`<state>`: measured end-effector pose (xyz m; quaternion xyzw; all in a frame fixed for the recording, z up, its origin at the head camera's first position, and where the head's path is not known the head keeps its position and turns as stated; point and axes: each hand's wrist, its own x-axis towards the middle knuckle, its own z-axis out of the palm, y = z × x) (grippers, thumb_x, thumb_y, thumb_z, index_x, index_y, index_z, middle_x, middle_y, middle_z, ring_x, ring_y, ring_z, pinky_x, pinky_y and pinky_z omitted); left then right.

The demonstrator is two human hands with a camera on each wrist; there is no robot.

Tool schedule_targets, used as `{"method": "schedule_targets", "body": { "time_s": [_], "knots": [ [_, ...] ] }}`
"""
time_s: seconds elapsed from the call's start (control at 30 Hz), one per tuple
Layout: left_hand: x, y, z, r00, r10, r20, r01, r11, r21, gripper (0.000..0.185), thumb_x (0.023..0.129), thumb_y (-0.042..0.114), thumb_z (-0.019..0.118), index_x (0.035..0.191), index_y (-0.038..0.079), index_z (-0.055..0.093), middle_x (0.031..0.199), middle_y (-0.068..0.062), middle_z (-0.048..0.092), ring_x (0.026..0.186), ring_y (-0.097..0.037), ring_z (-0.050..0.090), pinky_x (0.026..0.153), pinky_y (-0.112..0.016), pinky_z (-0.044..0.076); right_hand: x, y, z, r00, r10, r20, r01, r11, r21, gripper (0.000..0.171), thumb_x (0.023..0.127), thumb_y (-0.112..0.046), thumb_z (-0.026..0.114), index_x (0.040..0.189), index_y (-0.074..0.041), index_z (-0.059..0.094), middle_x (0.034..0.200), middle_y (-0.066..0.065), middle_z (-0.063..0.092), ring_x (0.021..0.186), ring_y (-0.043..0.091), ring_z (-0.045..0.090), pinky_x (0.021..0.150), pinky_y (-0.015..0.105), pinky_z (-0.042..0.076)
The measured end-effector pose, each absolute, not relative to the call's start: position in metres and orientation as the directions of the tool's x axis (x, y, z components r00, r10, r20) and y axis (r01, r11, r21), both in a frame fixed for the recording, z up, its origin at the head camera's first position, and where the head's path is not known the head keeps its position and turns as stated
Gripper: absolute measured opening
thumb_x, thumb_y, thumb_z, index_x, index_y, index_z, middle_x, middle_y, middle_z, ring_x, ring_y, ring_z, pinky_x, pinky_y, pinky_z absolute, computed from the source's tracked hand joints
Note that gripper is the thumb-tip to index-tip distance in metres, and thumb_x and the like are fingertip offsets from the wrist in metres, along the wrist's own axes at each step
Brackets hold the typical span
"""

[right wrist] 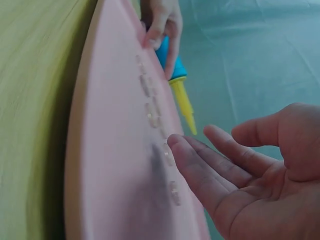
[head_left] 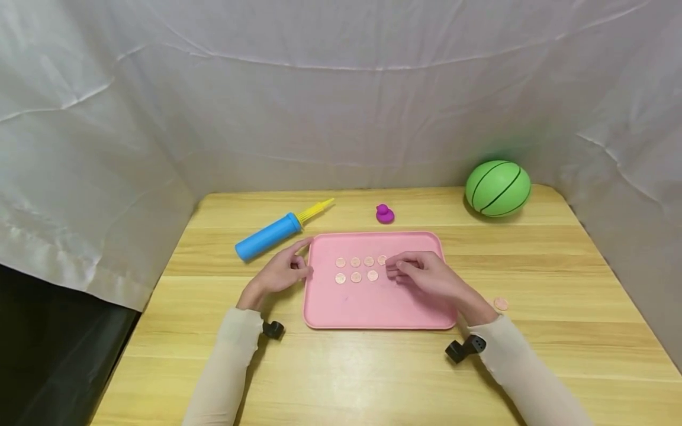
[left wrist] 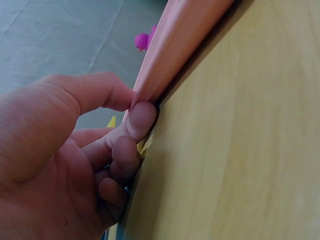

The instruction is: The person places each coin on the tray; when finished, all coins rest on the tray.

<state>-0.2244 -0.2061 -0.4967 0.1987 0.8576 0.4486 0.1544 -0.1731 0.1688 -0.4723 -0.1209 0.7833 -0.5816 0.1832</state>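
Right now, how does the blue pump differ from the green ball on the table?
The blue pump is a long tube lying on its side with a yellow nozzle; the green ball is round with black lines. The pump lies by the left hand, beside the pink tray; the ball sits at the far right corner, apart from both hands. Both rest on the wooden table.

A green ball (head_left: 498, 188) with black seams sits at the wooden table's (head_left: 559, 260) far right corner. A small purple rubber duck (head_left: 385, 213) stands just beyond the tray. A blue hand pump (head_left: 280, 230) with yellow nozzle lies far left. White cloth (head_left: 341, 89) hangs behind.
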Motion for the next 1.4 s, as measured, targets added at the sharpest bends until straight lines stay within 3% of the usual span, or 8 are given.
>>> {"method": "schedule_targets", "body": {
  "time_s": [0.23, 0.4, 0.73, 0.93, 1.07, 1.4],
  "knots": [
    [-0.226, -0.206, -0.5, -0.874, 0.478, -0.083, 0.207, 0.521, 0.828, 0.077, 0.103, 0.005, 0.07, 0.171, 0.003, 0.032, 0.081, -0.007, 0.065, 0.074, -0.016, 0.055, 0.076, -0.025, 0.045, -0.158, 0.194, -0.452, -0.915, -0.387, -0.116, -0.055, 0.404, -0.913, 0.034, 0.115, -0.014, 0.053, 0.138, 0.002, 0.071, 0.135, 0.022, 0.076, 0.125, 0.035, 0.075, 0.107, 0.033, 0.059],
    [-0.225, -0.206, -0.5, -0.873, 0.481, -0.078, 0.216, 0.526, 0.823, 0.078, 0.102, 0.004, 0.07, 0.171, 0.003, 0.032, 0.08, -0.008, 0.066, 0.074, -0.016, 0.056, 0.078, -0.025, 0.045, -0.155, 0.215, -0.45, -0.907, -0.391, -0.156, 0.005, 0.361, -0.932, 0.036, 0.115, -0.013, 0.054, 0.141, 0.008, 0.067, 0.138, 0.027, 0.073, 0.125, 0.036, 0.076, 0.104, 0.032, 0.061],
    [-0.226, -0.207, -0.5, -0.868, 0.49, -0.083, 0.211, 0.515, 0.831, 0.078, 0.103, 0.004, 0.069, 0.171, 0.002, 0.032, 0.079, -0.011, 0.067, 0.071, -0.016, 0.053, 0.071, -0.024, 0.042, -0.148, 0.261, -0.452, -0.883, -0.429, -0.191, 0.079, 0.267, -0.961, 0.054, 0.12, -0.024, 0.044, 0.149, 0.021, 0.05, 0.141, 0.038, 0.066, 0.12, 0.019, 0.079, 0.103, 0.036, 0.061],
    [-0.225, -0.206, -0.499, -0.87, 0.487, -0.078, 0.209, 0.508, 0.836, 0.077, 0.103, 0.003, 0.07, 0.171, 0.002, 0.032, 0.079, -0.011, 0.066, 0.071, -0.015, 0.053, 0.071, -0.024, 0.042, -0.142, 0.286, -0.453, -0.882, -0.412, -0.228, 0.124, 0.263, -0.957, 0.065, 0.121, -0.035, 0.038, 0.153, 0.021, 0.046, 0.145, 0.039, 0.063, 0.121, 0.015, 0.078, 0.104, 0.034, 0.061],
    [-0.224, -0.207, -0.499, -0.871, 0.485, -0.078, 0.208, 0.507, 0.836, 0.077, 0.103, 0.003, 0.069, 0.171, 0.001, 0.031, 0.08, -0.01, 0.067, 0.072, -0.016, 0.053, 0.073, -0.024, 0.043, -0.136, 0.304, -0.455, -0.893, -0.386, -0.232, 0.136, 0.259, -0.956, 0.068, 0.121, -0.039, 0.035, 0.155, 0.02, 0.044, 0.144, 0.032, 0.067, 0.121, 0.011, 0.077, 0.103, 0.03, 0.061],
    [-0.225, -0.206, -0.499, -0.873, 0.482, -0.073, 0.216, 0.516, 0.829, 0.077, 0.103, 0.004, 0.069, 0.171, 0.002, 0.032, 0.081, -0.011, 0.067, 0.074, -0.017, 0.055, 0.075, -0.024, 0.044, -0.126, 0.344, -0.47, -0.897, -0.391, -0.209, 0.106, 0.268, -0.958, 0.068, 0.122, -0.032, 0.028, 0.154, 0.028, 0.034, 0.133, -0.004, 0.079, 0.12, 0.002, 0.075, 0.098, 0.023, 0.061]
  ]
}}
